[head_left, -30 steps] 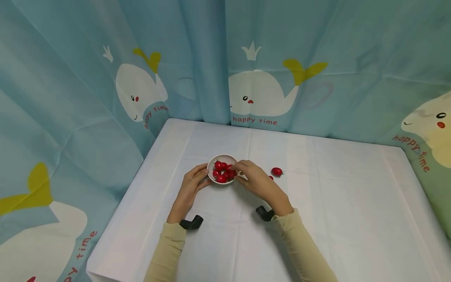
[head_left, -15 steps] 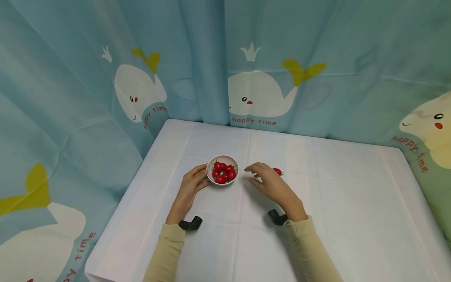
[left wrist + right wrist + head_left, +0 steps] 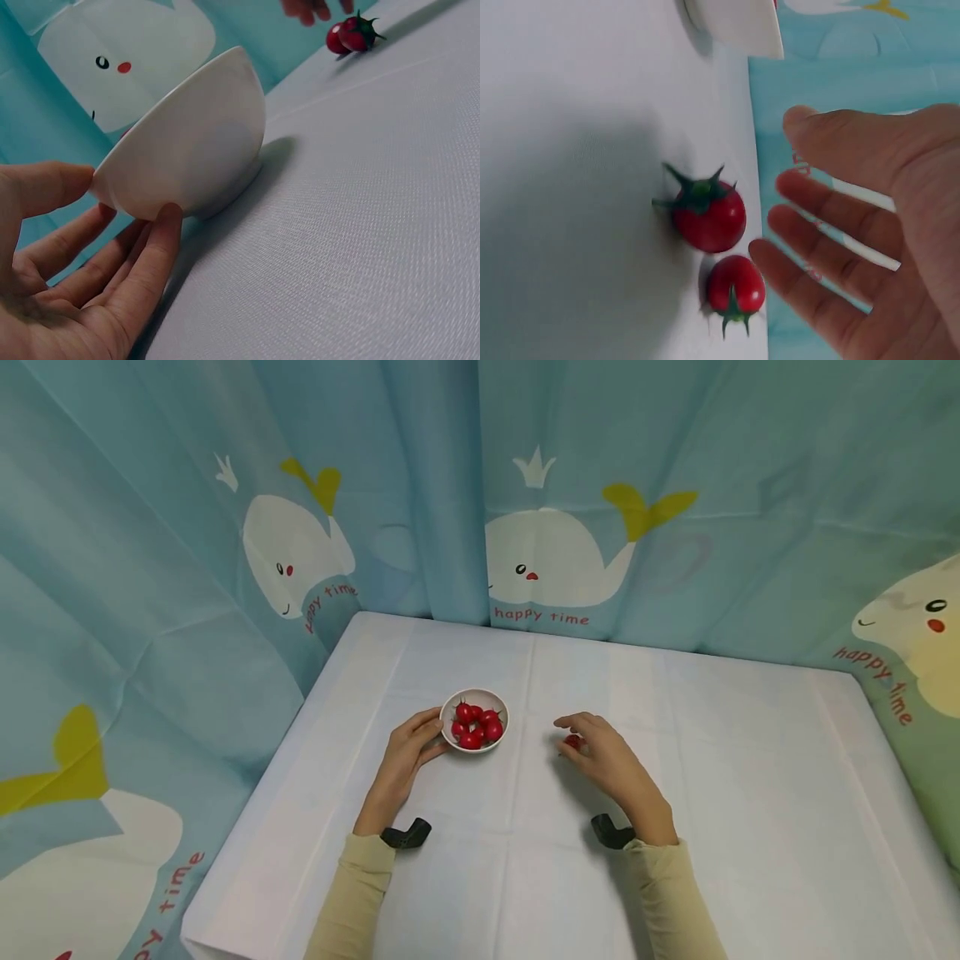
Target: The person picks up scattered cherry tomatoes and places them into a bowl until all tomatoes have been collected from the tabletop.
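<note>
A white bowl holds several red cherry tomatoes on the table. My left hand steadies its left side: in the left wrist view the thumb is at the rim and fingertips press the outer wall. To the right, my right hand hovers over two loose cherry tomatoes, thumb and fingers spread with nothing between them. The right wrist view shows one loose cherry tomato beside a second cherry tomato, both with green stems. From the head, the hand partly covers them.
A white cloth covers the table. Blue curtains with printed whales hang behind it and along the left side. Black wrist mounts sit at both cuffs.
My right hand has drawn back from the bowl and moved right, over the loose cherry tomatoes. The left hand and the bowl have stayed in place.
</note>
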Motion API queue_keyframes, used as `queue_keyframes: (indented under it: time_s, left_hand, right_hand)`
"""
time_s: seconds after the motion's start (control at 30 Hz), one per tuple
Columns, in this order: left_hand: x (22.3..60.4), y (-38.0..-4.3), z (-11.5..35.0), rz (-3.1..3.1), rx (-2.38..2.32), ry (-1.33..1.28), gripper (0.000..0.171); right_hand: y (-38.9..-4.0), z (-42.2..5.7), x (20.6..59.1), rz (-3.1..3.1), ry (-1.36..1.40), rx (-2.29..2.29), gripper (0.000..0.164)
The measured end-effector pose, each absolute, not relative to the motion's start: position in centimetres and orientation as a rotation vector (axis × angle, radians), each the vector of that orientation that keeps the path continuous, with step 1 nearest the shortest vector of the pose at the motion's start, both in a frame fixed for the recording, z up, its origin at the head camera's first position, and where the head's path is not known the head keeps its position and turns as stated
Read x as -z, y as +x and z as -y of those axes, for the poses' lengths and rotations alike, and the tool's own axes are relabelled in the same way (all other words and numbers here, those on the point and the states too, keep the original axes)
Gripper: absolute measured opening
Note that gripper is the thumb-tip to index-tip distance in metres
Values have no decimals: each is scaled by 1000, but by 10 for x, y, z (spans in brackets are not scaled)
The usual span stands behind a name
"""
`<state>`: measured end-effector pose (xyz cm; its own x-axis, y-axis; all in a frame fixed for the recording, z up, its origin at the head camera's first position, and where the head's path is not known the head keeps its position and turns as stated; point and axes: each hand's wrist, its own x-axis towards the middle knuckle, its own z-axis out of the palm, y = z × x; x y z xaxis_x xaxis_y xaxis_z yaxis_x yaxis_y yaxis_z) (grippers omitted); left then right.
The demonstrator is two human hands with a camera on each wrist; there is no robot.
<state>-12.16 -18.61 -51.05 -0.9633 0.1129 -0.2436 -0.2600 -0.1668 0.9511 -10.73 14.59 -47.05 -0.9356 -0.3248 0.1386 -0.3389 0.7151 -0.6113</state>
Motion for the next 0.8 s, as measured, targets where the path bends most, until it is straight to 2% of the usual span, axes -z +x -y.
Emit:
queue_keyframes:
  time_s: [0.27, 0.8]
  left_hand:
    - [510, -121, 186, -1855, -2210, -181, 44]
    - [509, -120, 186, -1871, -2209, -167, 46]
  right_hand:
    - [-105, -159, 480, 2959, 508, -921, 34]
    - [-113, -161, 503, 2932, 504, -1214, 37]
